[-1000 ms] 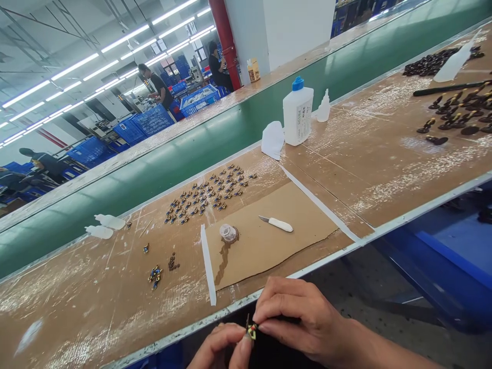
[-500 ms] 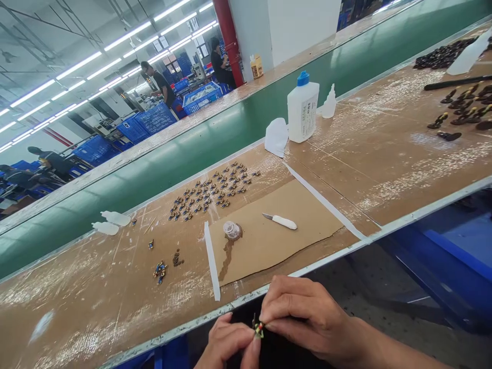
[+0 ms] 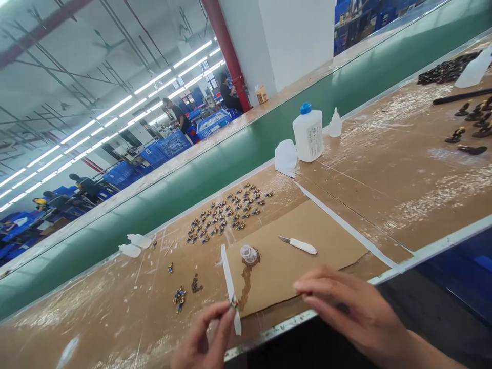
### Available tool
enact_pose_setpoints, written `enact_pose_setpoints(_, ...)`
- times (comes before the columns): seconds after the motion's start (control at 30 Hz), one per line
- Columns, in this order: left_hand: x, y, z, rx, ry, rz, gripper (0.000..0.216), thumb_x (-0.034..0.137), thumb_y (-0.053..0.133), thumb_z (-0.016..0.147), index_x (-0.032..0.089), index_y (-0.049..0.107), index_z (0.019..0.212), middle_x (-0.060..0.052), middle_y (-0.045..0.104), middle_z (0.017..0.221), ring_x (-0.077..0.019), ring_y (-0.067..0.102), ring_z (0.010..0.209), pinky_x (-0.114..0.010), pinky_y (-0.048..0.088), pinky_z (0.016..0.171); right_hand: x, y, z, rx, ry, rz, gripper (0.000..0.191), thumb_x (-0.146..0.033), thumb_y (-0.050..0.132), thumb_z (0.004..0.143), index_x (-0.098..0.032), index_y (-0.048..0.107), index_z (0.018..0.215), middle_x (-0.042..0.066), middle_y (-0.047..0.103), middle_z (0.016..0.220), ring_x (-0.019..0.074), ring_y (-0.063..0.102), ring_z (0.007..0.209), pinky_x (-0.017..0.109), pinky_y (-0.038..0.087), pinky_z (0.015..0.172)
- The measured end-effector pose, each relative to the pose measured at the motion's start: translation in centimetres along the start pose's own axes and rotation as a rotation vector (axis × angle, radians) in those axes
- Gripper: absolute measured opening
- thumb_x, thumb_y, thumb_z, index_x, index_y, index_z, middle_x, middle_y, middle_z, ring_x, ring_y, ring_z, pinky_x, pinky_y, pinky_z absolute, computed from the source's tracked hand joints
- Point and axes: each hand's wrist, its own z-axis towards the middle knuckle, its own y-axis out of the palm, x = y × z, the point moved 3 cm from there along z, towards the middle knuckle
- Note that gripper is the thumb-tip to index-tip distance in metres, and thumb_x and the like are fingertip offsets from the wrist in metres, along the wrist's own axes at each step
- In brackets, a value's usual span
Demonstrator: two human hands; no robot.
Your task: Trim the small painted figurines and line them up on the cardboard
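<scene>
My left hand (image 3: 205,335) pinches a tiny painted figurine (image 3: 234,303) between thumb and fingertips, above the white tape strip at the left end of the cardboard sheet (image 3: 292,271). Apart from it, my right hand (image 3: 349,307) hovers over the sheet's near edge, thumb and fingertips drawn together; whatever lies between them is too small or blurred to make out. On the cardboard stand a small clear cup (image 3: 249,254), with a wet stain beside it, and a white-handled knife (image 3: 303,246). Left of the sheet lie a small cluster of blue-and-gold figurines (image 3: 179,298) and small brown pieces (image 3: 196,283).
Many similar figurines (image 3: 226,212) lie spread behind the sheet. A blue-capped bottle (image 3: 308,133), a small dropper bottle (image 3: 335,123) and white paper (image 3: 286,158) stand beyond it. Two white bottles (image 3: 134,245) lie at left. Dark parts (image 3: 474,120) are far right. People work in the background.
My hands have parted: the left has moved left and up with the figurine, the right has let go of it and moved right. The view has shifted.
</scene>
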Motion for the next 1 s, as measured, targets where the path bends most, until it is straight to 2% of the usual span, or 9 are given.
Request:
enact_pose_setpoints(0.03, -0.4, 0.0, 1.8, -0.061, -0.082, 0.007, 0.033, 0.054, 0.070, 0.062, 0.022, 0.071, 0.074, -0.001, 0.071, 0.074, -0.0197, 0.065, 0.074, -0.027, 0.049, 0.073, 0.7, -0.7, 0.3, 0.037, 0.023, -0.053, 0.023, -0.011, 0.055, 0.085, -0.023, 0.059, 0.104, 0.001, 0.065, 0.089, 0.0094, 0.063, 0.082, 0.016, 0.050, 0.074)
enact_pose_setpoints(0.1, -0.8, 0.8, 5.4, -0.199, -0.127, -0.021, 0.034, 0.051, 0.069, 0.064, 0.020, 0.071, 0.079, -0.003, 0.072, 0.082, -0.0205, 0.064, 0.079, -0.027, 0.048, 0.072, 2.3, -1.8, 0.7, 0.094, 0.086, -0.144, 0.018, -0.016, 0.054, 0.086, -0.025, 0.060, 0.101, 0.000, 0.066, 0.091, 0.0098, 0.064, 0.083, 0.016, 0.049, 0.074)
enact_pose_setpoints(0.13, -0.9, 1.5, 7.1, -0.251, -0.110, -0.038, 0.034, 0.050, 0.068, 0.065, 0.019, 0.071, 0.079, -0.004, 0.071, 0.079, -0.0200, 0.063, 0.077, -0.027, 0.048, 0.070, 3.1, -2.2, 0.9, 0.112, 0.119, -0.181, 0.016, -0.019, 0.054, 0.087, -0.025, 0.061, 0.100, 0.000, 0.066, 0.091, 0.0103, 0.064, 0.083, 0.017, 0.050, 0.074)
enact_pose_setpoints(0.27, -1.7, 5.5, 12.1, -0.303, -0.020, -0.064, 0.029, 0.043, 0.070, 0.064, 0.015, 0.068, 0.069, 0.000, 0.064, 0.061, -0.0144, 0.057, 0.059, -0.026, 0.046, 0.059, 5.4, -3.1, 1.0, 0.163, 0.261, -0.275, 0.014, -0.030, 0.053, 0.088, -0.026, 0.063, 0.096, -0.001, 0.067, 0.092, 0.0123, 0.064, 0.084, 0.019, 0.050, 0.074)
enact_pose_setpoints(0.4, -2.6, 9.0, 14.3, -0.330, 0.028, -0.028, 0.026, 0.039, 0.066, 0.075, 0.013, 0.062, 0.071, 0.003, 0.059, 0.061, -0.0098, 0.054, 0.054, -0.026, 0.046, 0.056, 5.9, -2.9, 0.8, 0.130, 0.298, -0.300, 0.017, -0.034, 0.051, 0.089, -0.025, 0.063, 0.096, 0.001, 0.067, 0.095, 0.0142, 0.064, 0.086, 0.021, 0.051, 0.074)
enact_pose_setpoints(0.57, -3.2, 10.3, 15.4, -0.357, 0.068, 0.004, 0.027, 0.040, 0.059, 0.082, 0.013, 0.061, 0.075, 0.002, 0.061, 0.069, -0.0113, 0.058, 0.062, -0.029, 0.048, 0.062, 5.7, -2.9, 0.9, 0.120, 0.279, -0.321, 0.019, -0.034, 0.049, 0.089, -0.025, 0.064, 0.097, 0.001, 0.067, 0.096, 0.0146, 0.065, 0.086, 0.021, 0.052, 0.075)
enact_pose_setpoints(0.67, -3.4, 9.5, 15.3, -0.336, 0.101, 0.039, 0.024, 0.037, 0.062, 0.080, 0.014, 0.062, 0.076, 0.000, 0.062, 0.074, -0.0132, 0.059, 0.071, -0.033, 0.048, 0.071, 5.8, -3.0, 0.9, 0.136, 0.283, -0.350, 0.021, -0.037, 0.050, 0.087, -0.026, 0.066, 0.095, 0.001, 0.068, 0.095, 0.0148, 0.066, 0.085, 0.020, 0.053, 0.074)
enact_pose_setpoints(0.77, -4.1, 7.1, 14.7, -0.280, 0.112, 0.078, 0.022, 0.037, 0.065, 0.076, 0.014, 0.064, 0.075, 0.000, 0.062, 0.073, -0.0141, 0.058, 0.073, -0.035, 0.046, 0.074, 6.1, -3.1, 0.7, 0.141, 0.289, -0.378, 0.023, -0.040, 0.051, 0.085, -0.027, 0.068, 0.094, 0.000, 0.069, 0.095, 0.0145, 0.067, 0.082, 0.019, 0.054, 0.075)
enact_pose_setpoints(1.0, -8.3, -3.0, 14.2, -0.073, -0.049, 0.191, 0.032, 0.046, 0.064, 0.069, 0.015, 0.070, 0.075, -0.005, 0.070, 0.073, -0.0199, 0.062, 0.069, -0.033, 0.046, 0.069, 7.1, -3.1, -0.4, 0.166, 0.324, -0.413, 0.022, -0.042, 0.055, 0.080, -0.030, 0.069, 0.093, -0.001, 0.070, 0.097, 0.0153, 0.068, 0.082, 0.020, 0.054, 0.080)
